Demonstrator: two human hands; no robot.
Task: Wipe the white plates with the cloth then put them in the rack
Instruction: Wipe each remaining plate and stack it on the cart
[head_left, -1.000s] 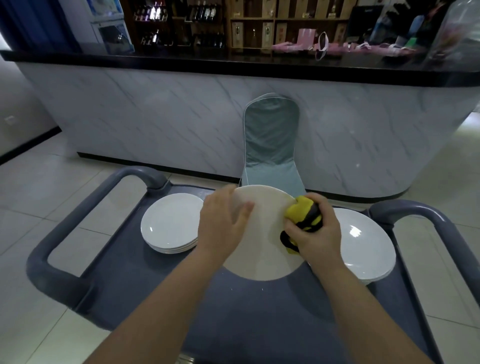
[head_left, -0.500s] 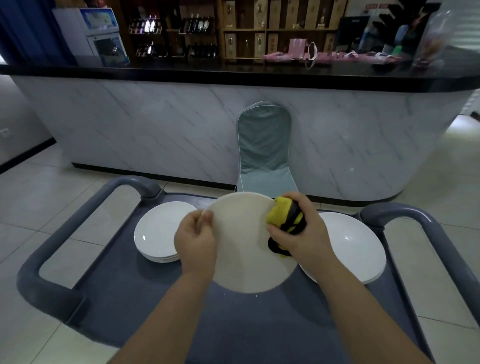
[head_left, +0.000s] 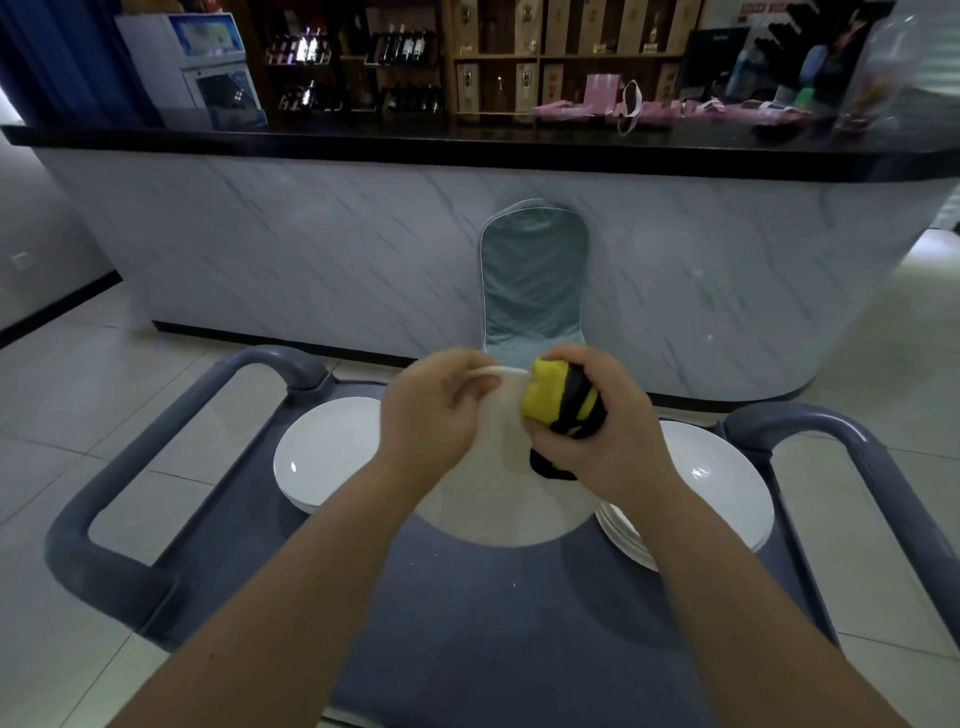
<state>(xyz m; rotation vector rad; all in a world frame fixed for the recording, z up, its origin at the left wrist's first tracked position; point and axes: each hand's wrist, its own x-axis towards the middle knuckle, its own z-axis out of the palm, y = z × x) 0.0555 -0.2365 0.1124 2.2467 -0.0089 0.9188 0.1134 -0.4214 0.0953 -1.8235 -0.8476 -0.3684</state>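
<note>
My left hand (head_left: 431, 415) pinches round white ceramic plate (head_left: 498, 504) at its 11 o'clock rim; right hand (head_left: 597, 452) clutches soft yellow-black cloth (head_left: 563, 408). Plate seems stiff, slick, breakable; hold rim.

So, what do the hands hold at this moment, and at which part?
The left hand grips the white plate at its upper rim; the right hand holds the bunched yellow-and-black cloth against that plate.

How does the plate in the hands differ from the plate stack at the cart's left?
The held plate is single and tilted above the cart; the left stack is several, lying flat. The left hand grips the held plate, the right hand presses the cloth on it; the left stack is untouched. Both white, round.
</note>
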